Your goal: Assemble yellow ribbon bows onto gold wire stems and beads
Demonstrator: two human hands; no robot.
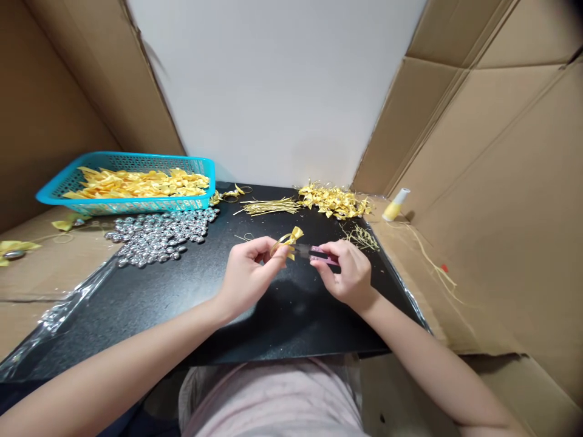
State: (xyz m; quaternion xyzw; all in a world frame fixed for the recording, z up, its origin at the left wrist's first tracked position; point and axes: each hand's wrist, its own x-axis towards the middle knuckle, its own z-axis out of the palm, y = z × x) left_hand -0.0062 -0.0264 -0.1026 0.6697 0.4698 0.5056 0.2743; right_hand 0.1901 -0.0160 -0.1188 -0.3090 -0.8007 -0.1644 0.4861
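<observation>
Over the middle of the black work surface [191, 309], my left hand [255, 267] pinches a yellow ribbon bow [296, 234] that has a looped golden tie on it. My right hand [348, 270] is closed around a small cutting tool with pink handles [324, 255], perhaps thread snips. The tool's dark tip points left and meets the lower edge of the bow; whether its blades are apart is too small to tell. Behind the hands lies a bundle of golden twist ties [271, 206].
A blue basket [180, 159] full of yellow ribbon pieces stands back left, silver beads [155, 240] heaped before it. Finished-looking yellow bows [334, 201] pile up at the back right, near tie scraps [362, 237]. A small yellow-and-white bottle [396, 205] stands on cardboard. Cardboard walls [510, 182] flank both sides.
</observation>
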